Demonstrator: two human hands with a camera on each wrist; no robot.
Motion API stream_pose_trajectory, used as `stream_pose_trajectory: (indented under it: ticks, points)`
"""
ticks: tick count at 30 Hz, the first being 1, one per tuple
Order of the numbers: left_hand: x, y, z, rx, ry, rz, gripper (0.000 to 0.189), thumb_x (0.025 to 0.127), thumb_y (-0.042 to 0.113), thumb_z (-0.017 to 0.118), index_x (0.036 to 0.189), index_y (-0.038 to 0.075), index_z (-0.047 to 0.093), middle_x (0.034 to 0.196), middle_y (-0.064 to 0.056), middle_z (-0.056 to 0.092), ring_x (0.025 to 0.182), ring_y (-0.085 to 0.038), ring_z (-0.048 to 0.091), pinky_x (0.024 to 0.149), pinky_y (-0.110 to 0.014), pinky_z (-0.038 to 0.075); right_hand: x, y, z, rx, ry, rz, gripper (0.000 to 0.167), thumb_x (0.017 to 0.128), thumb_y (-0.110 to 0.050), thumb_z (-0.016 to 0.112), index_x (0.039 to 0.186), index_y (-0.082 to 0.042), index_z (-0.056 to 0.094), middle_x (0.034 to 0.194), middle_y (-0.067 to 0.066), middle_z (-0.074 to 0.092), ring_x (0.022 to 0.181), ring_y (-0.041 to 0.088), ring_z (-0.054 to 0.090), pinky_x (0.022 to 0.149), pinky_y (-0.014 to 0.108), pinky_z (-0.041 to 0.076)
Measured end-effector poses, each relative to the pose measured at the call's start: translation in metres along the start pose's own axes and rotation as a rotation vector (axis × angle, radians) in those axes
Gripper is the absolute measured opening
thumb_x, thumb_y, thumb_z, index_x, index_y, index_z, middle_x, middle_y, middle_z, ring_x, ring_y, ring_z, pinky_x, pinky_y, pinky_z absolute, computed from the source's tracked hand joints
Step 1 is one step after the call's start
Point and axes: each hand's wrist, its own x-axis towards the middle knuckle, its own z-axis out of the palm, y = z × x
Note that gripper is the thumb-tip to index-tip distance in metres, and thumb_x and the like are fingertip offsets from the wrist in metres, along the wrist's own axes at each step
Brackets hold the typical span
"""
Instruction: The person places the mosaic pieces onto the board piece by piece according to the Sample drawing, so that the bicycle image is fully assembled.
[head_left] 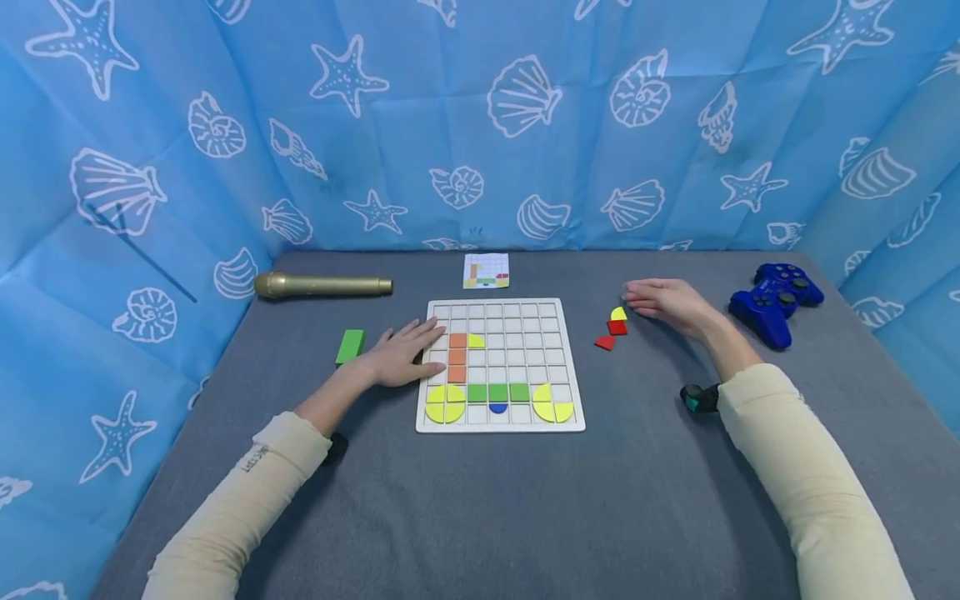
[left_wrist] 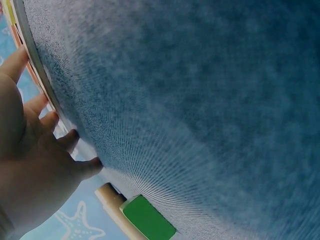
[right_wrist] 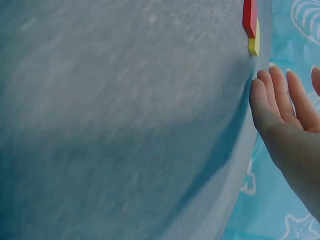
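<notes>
A white grid board (head_left: 517, 312) lies mid-table. My left hand (head_left: 405, 357) rests at its left edge, fingers spread. On the board, three orange squares (head_left: 457, 357) stand in a column beside a yellow quarter-circle (head_left: 476, 341). Yellow pieces form a full circle (head_left: 435, 411) at lower left; three more (head_left: 543, 411) sit at lower right. Between them run three green squares (head_left: 498, 392), with a blue rounded piece (head_left: 498, 408) below. My right hand (head_left: 671, 302) has its fingers extended close to a loose yellow piece (head_left: 618, 314), a red square (head_left: 617, 327) and a red wedge-like piece (head_left: 605, 342).
A small pattern card (head_left: 486, 271) lies behind the board. At the left are a gold microphone (head_left: 322, 286) and a green block (head_left: 350, 347); a blue game controller (head_left: 776, 304) is at the far right. A blue seashell curtain (head_left: 480, 125) encloses the grey table (head_left: 480, 508).
</notes>
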Motion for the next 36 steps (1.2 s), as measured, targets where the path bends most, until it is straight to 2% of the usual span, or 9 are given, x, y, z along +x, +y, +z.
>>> stream_pose_trajectory:
  ticks: [3, 10, 16, 23, 31, 36]
  points:
    - [0.001, 0.000, 0.000, 0.000, 0.001, 0.002, 0.072, 0.098, 0.049, 0.047, 0.154, 0.016, 0.018, 0.159, -0.007, 0.009, 0.143, -0.032, 0.004, 0.109, -0.061, 0.003, 0.006, -0.003, 0.005, -0.019, 0.025, -0.013, 0.051, 0.105, -0.021, 0.041, 0.147, 0.006, 0.029, 0.145, 0.027, 0.036, 0.132, 0.033, 0.037, 0.105, 0.040, 0.033]
    - [0.003, -0.001, 0.002, 0.007, 0.006, 0.014, 0.072, 0.097, 0.050, 0.046, 0.155, 0.017, 0.017, 0.159, -0.006, 0.008, 0.144, -0.031, 0.004, 0.109, -0.060, 0.003, 0.018, -0.004, 0.013, -0.124, 0.078, -0.062, 0.050, 0.103, -0.024, 0.045, 0.143, 0.005, 0.038, 0.140, 0.025, 0.043, 0.126, 0.033, 0.044, 0.103, 0.040, 0.036]
    - [0.003, -0.001, 0.002, 0.009, 0.008, 0.018, 0.072, 0.098, 0.050, 0.046, 0.155, 0.016, 0.017, 0.159, -0.006, 0.008, 0.143, -0.032, 0.004, 0.109, -0.061, 0.003, 0.020, -0.003, 0.016, -0.227, 0.053, -0.106, 0.047, 0.103, -0.024, 0.047, 0.140, 0.004, 0.043, 0.133, 0.027, 0.048, 0.121, 0.035, 0.047, 0.102, 0.044, 0.037]
    - [0.002, -0.001, 0.000, 0.007, 0.003, 0.015, 0.072, 0.098, 0.050, 0.046, 0.155, 0.017, 0.017, 0.159, -0.006, 0.008, 0.144, -0.032, 0.004, 0.109, -0.061, 0.002, 0.014, 0.002, 0.009, -0.350, 0.001, -0.139, 0.044, 0.102, -0.018, 0.048, 0.140, 0.003, 0.043, 0.132, 0.027, 0.050, 0.117, 0.036, 0.050, 0.100, 0.048, 0.039]
    - [0.001, -0.003, 0.001, 0.008, 0.008, 0.010, 0.072, 0.098, 0.050, 0.046, 0.155, 0.017, 0.017, 0.159, -0.006, 0.008, 0.143, -0.032, 0.004, 0.109, -0.061, 0.003, 0.008, 0.012, 0.002, -0.409, -0.050, -0.194, 0.043, 0.097, 0.000, 0.052, 0.139, 0.004, 0.043, 0.129, 0.025, 0.053, 0.116, 0.035, 0.051, 0.095, 0.044, 0.044]
    - [0.000, -0.001, 0.000, 0.002, 0.005, 0.001, 0.072, 0.097, 0.050, 0.047, 0.154, 0.016, 0.017, 0.159, -0.006, 0.008, 0.143, -0.032, 0.004, 0.109, -0.061, 0.003, 0.005, 0.017, 0.004, -0.451, -0.050, -0.251, 0.045, 0.092, 0.004, 0.058, 0.136, 0.005, 0.047, 0.130, 0.025, 0.051, 0.116, 0.036, 0.051, 0.097, 0.048, 0.041]
